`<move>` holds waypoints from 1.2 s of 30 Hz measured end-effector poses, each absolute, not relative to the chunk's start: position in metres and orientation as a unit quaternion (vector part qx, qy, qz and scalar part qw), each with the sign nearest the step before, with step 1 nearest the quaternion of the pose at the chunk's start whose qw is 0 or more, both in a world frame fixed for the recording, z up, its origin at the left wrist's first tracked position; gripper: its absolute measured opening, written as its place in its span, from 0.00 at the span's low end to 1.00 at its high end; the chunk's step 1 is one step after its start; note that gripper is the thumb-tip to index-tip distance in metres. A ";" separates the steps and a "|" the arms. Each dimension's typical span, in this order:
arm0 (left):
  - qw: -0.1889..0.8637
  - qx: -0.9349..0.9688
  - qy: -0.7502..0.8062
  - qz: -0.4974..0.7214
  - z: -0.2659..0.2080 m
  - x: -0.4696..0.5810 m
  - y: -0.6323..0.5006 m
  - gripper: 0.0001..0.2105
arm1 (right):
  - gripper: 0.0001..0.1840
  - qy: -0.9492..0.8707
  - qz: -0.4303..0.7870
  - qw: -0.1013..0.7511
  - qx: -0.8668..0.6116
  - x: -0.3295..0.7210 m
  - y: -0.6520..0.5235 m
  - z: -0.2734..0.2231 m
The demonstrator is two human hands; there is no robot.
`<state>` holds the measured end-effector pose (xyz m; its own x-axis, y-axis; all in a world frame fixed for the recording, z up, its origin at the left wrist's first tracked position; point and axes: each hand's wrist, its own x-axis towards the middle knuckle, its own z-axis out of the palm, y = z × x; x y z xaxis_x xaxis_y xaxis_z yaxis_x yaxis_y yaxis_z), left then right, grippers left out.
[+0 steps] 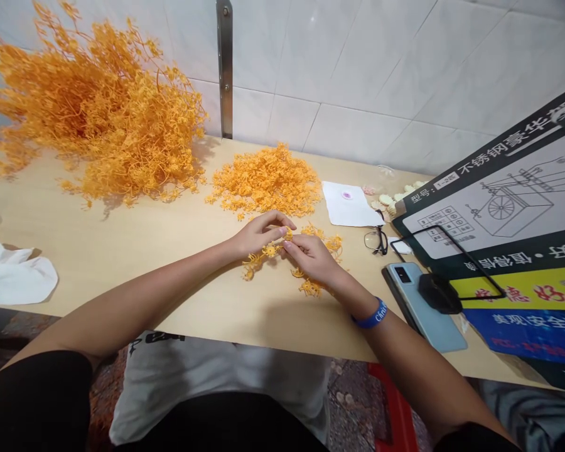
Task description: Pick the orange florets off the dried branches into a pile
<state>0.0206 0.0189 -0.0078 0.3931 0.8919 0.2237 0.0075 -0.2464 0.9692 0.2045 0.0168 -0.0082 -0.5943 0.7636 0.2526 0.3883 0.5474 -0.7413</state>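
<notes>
Between my two hands is a sprig of small orange artificial flowers (270,250), pinched by the fingertips just in front of a low heap. My left hand (261,233) has its thumb and finger closed on the sprig from the left. From the right, my right hand (313,254) grips the same piece with thumb and forefinger. Loose orange flower bits (310,287) lie under and beside my right hand. Beyond the hands rests a heap of plucked orange flowers (268,179). A big bundle of orange artificial flower stems (103,107) stands at the back left.
At the right lie a white sheet (351,204) with a small purple spot, eyeglasses (376,241) and a light blue phone (426,307). A large printed box (499,220) edges the table there. Crumpled white tissue (16,274) sits at the left. A tiled wall (358,75) closes the back.
</notes>
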 end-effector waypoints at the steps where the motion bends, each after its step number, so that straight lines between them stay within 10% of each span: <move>1: 0.531 0.661 0.331 0.414 -0.008 0.020 0.019 0.15 | 0.20 -0.833 0.321 0.291 -0.343 0.205 0.016 -0.009; 17: 0.629 0.518 0.330 0.477 -0.011 0.018 0.028 0.25 | 0.30 -0.812 0.457 0.248 -0.265 0.208 0.009 0.002; 25: 0.589 0.541 0.355 0.484 -0.008 0.016 0.026 0.24 | 0.32 -0.694 0.492 0.410 -0.331 0.215 0.019 0.000; 36: 0.578 0.577 0.350 0.459 -0.002 0.008 0.021 0.34 | 0.29 -0.665 0.460 0.409 -0.423 0.207 0.018 0.000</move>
<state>0.0084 0.0213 -0.0018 0.3341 0.9343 0.1247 -0.1263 -0.0868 0.9882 0.2071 0.0180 0.0002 -0.3074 0.9386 0.1563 0.1861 0.2204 -0.9575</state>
